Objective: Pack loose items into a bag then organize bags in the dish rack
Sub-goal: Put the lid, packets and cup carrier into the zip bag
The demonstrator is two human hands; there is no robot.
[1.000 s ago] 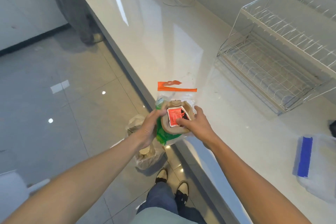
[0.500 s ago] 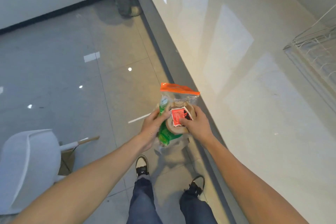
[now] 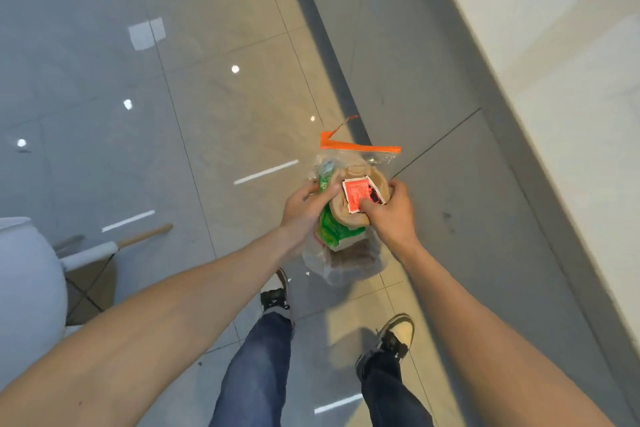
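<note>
Glossy grey tiled floor (image 3: 104, 114) with light reflections; pale countertop (image 3: 554, 28) right; white chair (image 3: 24, 281) left

Both forearms are bare, no sleeves showing up to the near edge of the view; the left hand (image 3: 304, 208) and right hand (image 3: 391, 215) carry no rings, watch or gloves; the legs wear dark blue jeans (image 3: 263, 367); the feet wear low sneakers (image 3: 398, 333) with dark panels, pale toe caps and dark laces.
</note>
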